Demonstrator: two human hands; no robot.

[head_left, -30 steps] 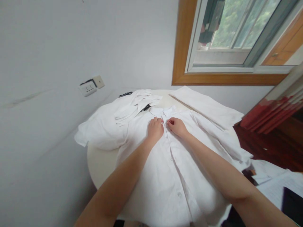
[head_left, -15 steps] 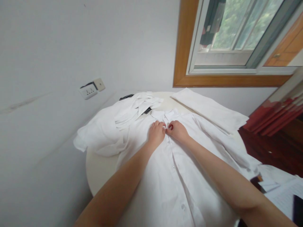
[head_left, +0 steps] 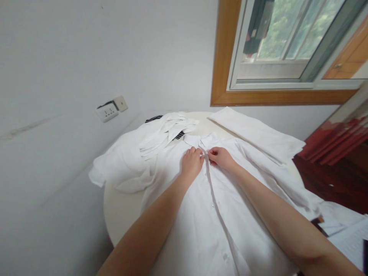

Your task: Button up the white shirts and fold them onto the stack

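Observation:
A white button-up shirt point(head_left: 192, 214) lies spread on a round table, its collar at the far end and its front placket running toward me. My left hand point(head_left: 192, 163) is closed on the left edge of the placket just below the collar. Opposite it, my right hand point(head_left: 220, 158) pinches the right edge of the shirt front, fingers curled. A narrow gap separates the two hands. Small buttons show lower down along the placket. Which bit of cloth or button sits between the fingertips is too small to make out.
A heap of white clothes point(head_left: 123, 161) with a black striped piece point(head_left: 178, 135) lies to the left. Folded white cloth point(head_left: 255, 132) rests at the back right. The pale table point(head_left: 120, 211) stands against a wall with a socket point(head_left: 107, 112). Papers point(head_left: 349, 237) lie at lower right.
My hands were almost touching at the placket; now the right hand has shifted slightly right, opening a small gap. Both still hold the shirt front.

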